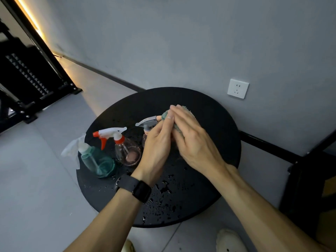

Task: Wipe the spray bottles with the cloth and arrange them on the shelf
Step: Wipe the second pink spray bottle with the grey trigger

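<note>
Head view: round black table (209, 113), wet with droplets, against a grey wall. Left hand (156, 148), watch (141, 190) on the wrist, grips the grey-headed spray bottle (147, 122) at its neck, the bottle body mostly hidden behind the hand. Right hand (192, 140) has its fingers wrapped over the green cloth (166, 114), pressing it against the bottle's nozzle end. Red-trigger clear bottle (125, 148) stands just left of the hands; teal bottle (96, 160) with white head further left, near the table edge. White socket (237, 88) on the wall
</note>
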`<state>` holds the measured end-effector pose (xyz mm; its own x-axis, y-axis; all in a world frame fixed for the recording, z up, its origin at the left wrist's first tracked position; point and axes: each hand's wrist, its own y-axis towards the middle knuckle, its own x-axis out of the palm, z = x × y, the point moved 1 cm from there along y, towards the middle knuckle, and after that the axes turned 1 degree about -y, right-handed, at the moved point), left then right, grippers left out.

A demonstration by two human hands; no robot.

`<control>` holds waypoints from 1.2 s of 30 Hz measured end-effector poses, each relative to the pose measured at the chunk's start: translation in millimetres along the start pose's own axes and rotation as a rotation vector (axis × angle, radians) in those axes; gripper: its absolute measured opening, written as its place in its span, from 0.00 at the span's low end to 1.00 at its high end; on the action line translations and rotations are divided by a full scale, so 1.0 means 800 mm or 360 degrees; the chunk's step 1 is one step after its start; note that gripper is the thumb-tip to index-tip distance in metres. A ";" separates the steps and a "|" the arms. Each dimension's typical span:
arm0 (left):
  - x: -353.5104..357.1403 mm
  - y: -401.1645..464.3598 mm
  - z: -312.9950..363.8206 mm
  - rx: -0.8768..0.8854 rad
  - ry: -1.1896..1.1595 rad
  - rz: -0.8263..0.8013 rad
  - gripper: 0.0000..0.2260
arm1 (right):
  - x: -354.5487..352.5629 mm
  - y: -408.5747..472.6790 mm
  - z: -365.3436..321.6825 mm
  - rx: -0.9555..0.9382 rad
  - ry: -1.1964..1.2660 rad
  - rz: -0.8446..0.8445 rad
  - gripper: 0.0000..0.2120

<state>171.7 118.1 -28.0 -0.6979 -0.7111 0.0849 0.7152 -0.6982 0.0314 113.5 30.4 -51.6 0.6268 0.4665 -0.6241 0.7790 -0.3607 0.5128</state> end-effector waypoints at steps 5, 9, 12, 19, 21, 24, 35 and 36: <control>-0.026 -0.010 -0.011 -0.0050 -0.0116 0.0092 0.14 | 0.007 -0.002 -0.009 -0.0008 0.0108 -0.0214 0.28; -0.053 -0.009 -0.016 -0.0106 -0.0083 0.0155 0.15 | 0.008 0.004 -0.011 0.0272 0.0395 -0.0152 0.29; -0.066 -0.011 -0.009 -0.0123 -0.0093 0.0117 0.14 | 0.009 0.008 -0.015 0.0640 0.0871 -0.0134 0.30; -0.080 -0.015 -0.003 -0.0075 -0.0023 0.0124 0.14 | 0.013 0.011 -0.018 0.0763 0.1335 -0.0316 0.11; -0.085 -0.016 -0.003 -0.0024 0.0066 0.0194 0.14 | 0.015 0.013 -0.018 0.0758 0.1316 -0.0333 0.11; -0.095 -0.015 -0.007 0.0068 0.0234 0.0304 0.13 | 0.021 0.014 -0.017 0.0767 0.1343 -0.0352 0.12; -0.117 -0.025 -0.023 -0.0253 0.0245 -0.0095 0.13 | 0.022 0.008 -0.026 0.0825 0.1181 -0.0267 0.11; -0.118 -0.024 -0.024 -0.0232 0.0239 -0.0069 0.12 | 0.021 0.006 -0.027 0.0836 0.1194 -0.0287 0.11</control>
<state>222.8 197.1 -56.1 -0.7334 -0.6769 -0.0630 0.6791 -0.7252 -0.1138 127.8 53.7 -47.2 0.4654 0.8846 -0.0300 0.8850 -0.4657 -0.0014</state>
